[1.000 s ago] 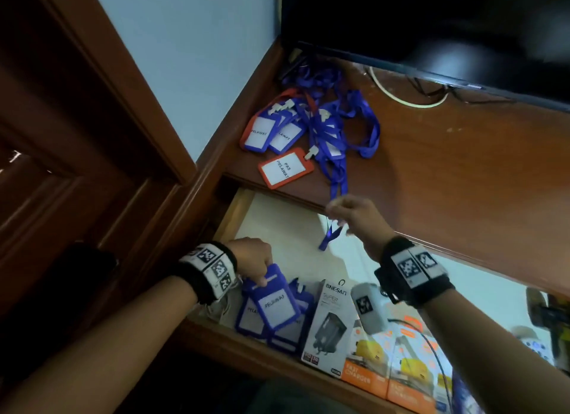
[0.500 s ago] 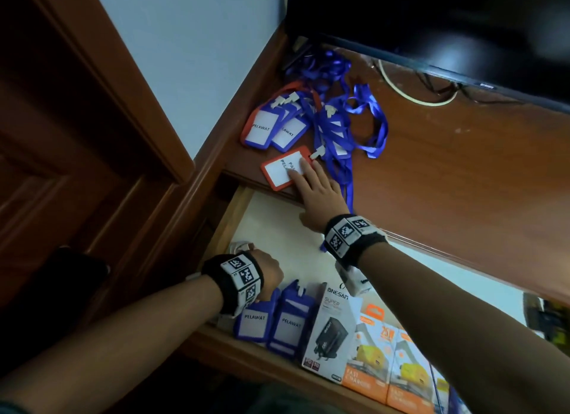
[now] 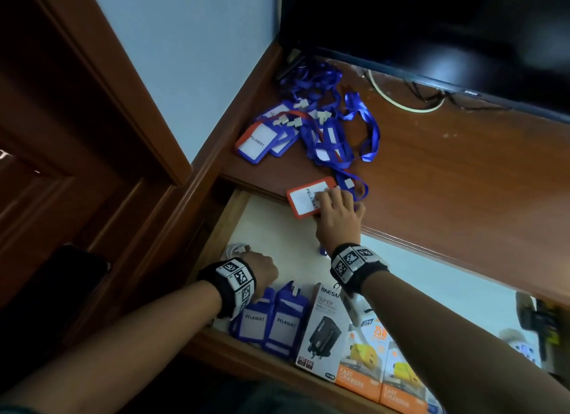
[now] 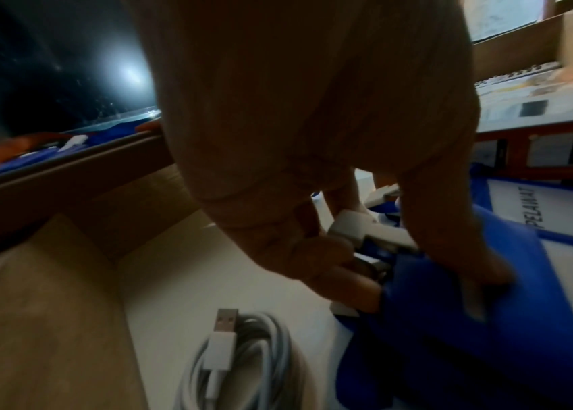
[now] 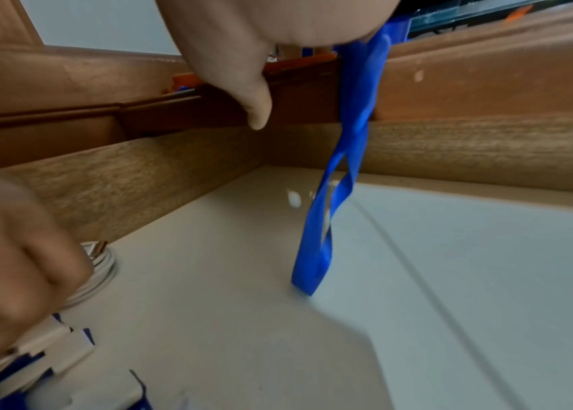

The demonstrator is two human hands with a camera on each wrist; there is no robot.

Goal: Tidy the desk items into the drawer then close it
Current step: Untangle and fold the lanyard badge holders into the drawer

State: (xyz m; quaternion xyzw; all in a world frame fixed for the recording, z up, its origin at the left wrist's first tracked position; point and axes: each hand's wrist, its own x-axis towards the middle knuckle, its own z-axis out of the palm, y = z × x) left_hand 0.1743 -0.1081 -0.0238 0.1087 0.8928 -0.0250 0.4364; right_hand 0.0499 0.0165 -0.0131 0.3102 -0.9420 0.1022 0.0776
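Since half a second before, the orange badge holder (image 3: 305, 198) had slid to the desk (image 3: 447, 179) edge, overhanging the open drawer (image 3: 277, 234), under the right hand (image 3: 337, 217), fingers flat on it. Inside, the left hand (image 4: 330, 172) pinched a blue badge holder (image 4: 453, 319) beside a coiled white cable (image 4: 239, 366).

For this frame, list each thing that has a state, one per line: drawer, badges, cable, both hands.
Drawer: open.
Orange badge holder: overhanging the desk edge, fingers on it.
Blue lanyard: hanging off the desk into the drawer.
Badge pile: tangled on the desk.
Blue badge holders: in the drawer.
White USB cable: coiled in the drawer.
Right hand: resting on the orange holder.
Left hand: gripping a blue holder's clip.
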